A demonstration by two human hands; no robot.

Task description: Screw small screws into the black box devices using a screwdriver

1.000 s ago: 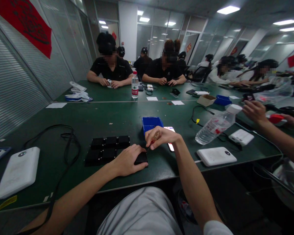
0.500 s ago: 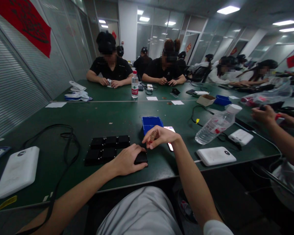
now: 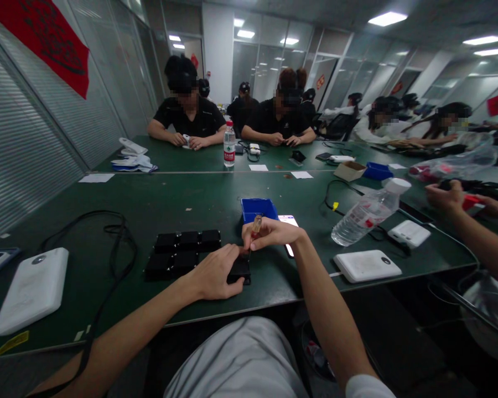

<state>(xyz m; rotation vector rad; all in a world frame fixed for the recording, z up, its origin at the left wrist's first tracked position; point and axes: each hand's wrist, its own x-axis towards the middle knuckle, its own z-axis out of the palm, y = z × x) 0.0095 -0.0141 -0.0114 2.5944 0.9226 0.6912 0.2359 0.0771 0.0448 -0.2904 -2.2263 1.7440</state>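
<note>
My right hand [image 3: 268, 233] is closed around a small screwdriver [image 3: 256, 225] with a see-through amber handle, held nearly upright. Its tip is hidden behind my fingers, over the far right corner of a black block [image 3: 241, 271]. My left hand [image 3: 218, 271] grips that block from the left, thumb along its near side and fingertips close to the screwdriver. Just left of the hand, several black square blocks [image 3: 178, 251] with small shiny metal bits at their corners lie in rows. Behind my right hand stands a blue tray [image 3: 259, 208], beside a lit phone [image 3: 288, 222].
A water bottle [image 3: 367, 215] leans to the right, near white power banks [image 3: 367, 265]. Another white device [image 3: 31, 290] and a black cable [image 3: 118, 237] lie at left. A co-worker's hands [image 3: 452, 199] are at the right; people sit across the table.
My right hand has shifted slightly, and the screwdriver stands more upright. My left fingers have drawn closer to it, uncovering more of the block's near right part.
</note>
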